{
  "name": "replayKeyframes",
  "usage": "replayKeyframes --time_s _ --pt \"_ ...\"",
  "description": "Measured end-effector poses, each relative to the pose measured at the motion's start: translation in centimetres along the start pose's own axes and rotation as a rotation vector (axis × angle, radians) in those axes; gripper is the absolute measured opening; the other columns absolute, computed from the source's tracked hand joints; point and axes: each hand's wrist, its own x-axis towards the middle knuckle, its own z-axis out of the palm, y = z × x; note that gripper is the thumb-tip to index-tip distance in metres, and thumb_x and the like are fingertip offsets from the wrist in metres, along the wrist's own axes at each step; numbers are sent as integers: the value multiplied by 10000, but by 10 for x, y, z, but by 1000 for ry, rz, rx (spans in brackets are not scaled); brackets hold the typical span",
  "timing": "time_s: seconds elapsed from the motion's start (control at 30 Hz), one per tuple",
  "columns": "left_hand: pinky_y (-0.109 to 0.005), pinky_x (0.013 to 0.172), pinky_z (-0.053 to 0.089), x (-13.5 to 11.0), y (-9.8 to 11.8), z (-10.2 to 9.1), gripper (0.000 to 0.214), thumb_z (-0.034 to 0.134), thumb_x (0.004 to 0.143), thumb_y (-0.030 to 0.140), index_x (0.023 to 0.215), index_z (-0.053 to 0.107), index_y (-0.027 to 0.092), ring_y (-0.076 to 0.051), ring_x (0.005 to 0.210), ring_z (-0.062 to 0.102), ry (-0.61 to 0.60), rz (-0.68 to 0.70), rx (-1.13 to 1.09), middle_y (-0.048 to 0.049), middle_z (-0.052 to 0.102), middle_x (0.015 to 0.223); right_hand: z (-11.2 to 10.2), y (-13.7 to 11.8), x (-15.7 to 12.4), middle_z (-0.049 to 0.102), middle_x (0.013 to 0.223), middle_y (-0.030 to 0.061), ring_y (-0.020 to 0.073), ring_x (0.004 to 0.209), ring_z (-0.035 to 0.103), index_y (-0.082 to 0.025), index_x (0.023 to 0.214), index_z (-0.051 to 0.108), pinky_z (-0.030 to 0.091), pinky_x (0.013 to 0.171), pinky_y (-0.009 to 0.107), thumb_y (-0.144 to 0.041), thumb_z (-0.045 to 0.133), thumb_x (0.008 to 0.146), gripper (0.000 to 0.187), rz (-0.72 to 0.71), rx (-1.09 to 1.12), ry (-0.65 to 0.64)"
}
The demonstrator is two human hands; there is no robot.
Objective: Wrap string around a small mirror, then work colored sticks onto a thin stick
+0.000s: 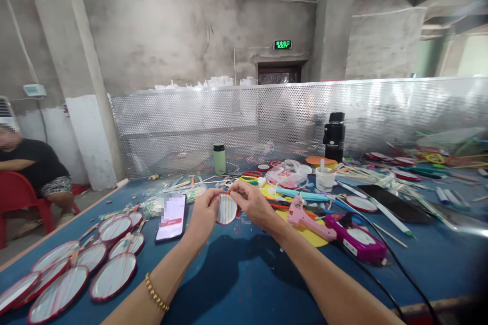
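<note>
Both hands hold one small round mirror point(226, 209) with a red rim, raised a little above the blue table point(244, 274). My left hand point(204, 213) grips its left edge with closed fingers. My right hand point(251, 203) pinches the top right of the rim, where thin coloured strands cross the mirror's face. A gold bracelet point(156, 293) sits on my left wrist.
Several finished red-rimmed mirrors point(113, 276) lie at the left. A phone point(172, 217) lies by my left hand. A pink glue gun point(305, 218), a magenta device point(360, 244) with black cable, a white cup point(325, 179) and a green bottle point(219, 158) stand beyond. A seated person point(34, 167) is at far left.
</note>
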Motion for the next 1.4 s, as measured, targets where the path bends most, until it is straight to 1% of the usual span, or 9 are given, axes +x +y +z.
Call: replayKeyframes --time_s 0.3,0.47,0.87,1.0,1.1,1.17,1.23,1.3,1.4 --pt "-239 622 406 0 0 -1 223 457 790 232 896 638 156 -147 698 551 2 9 47 -21 642 777 -1 -11 -1 531 615 -35 101 541 492 -180 777 564 387 503 199 -206 505 817 76 12 1 8" --pt "-240 636 418 1 1 -1 220 455 794 220 900 637 156 -146 707 559 8 29 54 -24 647 788 0 -13 -1 529 623 -32 99 548 490 -180 759 563 390 496 193 -202 512 808 74 19 8 15" --pt "-236 633 410 1 -1 -1 230 452 808 227 922 636 150 -141 704 546 12 19 47 -25 644 791 0 -14 -1 516 620 -38 97 539 491 -173 741 555 384 500 205 -241 533 803 95 32 45 25" --pt "-243 648 421 1 3 -1 227 450 804 226 909 635 148 -149 722 556 18 13 58 -32 647 803 2 -14 0 549 632 -29 103 557 519 -175 776 568 409 511 206 -245 533 811 86 51 54 30" --pt "-254 675 434 1 5 -2 226 442 803 216 906 632 151 -156 748 571 28 24 71 -38 656 828 3 -11 0 580 602 -29 107 488 534 -185 844 570 412 452 205 -281 509 844 114 91 61 4" --pt "-266 707 440 1 4 -2 226 438 803 207 907 633 157 -161 769 578 33 50 102 -40 661 842 2 -8 -1 563 515 -38 109 400 510 -189 812 572 386 384 205 -330 489 868 173 124 54 -33" --pt "-278 743 444 2 3 -3 230 437 803 198 911 637 164 -168 807 586 24 72 129 -44 668 869 2 -4 -2 526 429 -46 107 344 480 -192 719 561 350 340 199 -362 488 875 242 148 35 -56" --pt "-286 772 450 3 1 -3 240 439 801 193 929 640 168 -174 848 593 -1 76 127 -50 673 909 1 0 -2 508 393 -49 102 330 469 -195 642 530 333 328 192 -364 502 869 284 159 12 -48" --pt "-284 755 467 4 1 -3 249 450 805 220 954 640 162 -173 841 604 -40 63 100 -55 677 921 0 4 -2 500 379 -60 89 313 455 -197 611 506 325 317 181 -348 510 864 295 175 -12 -27"
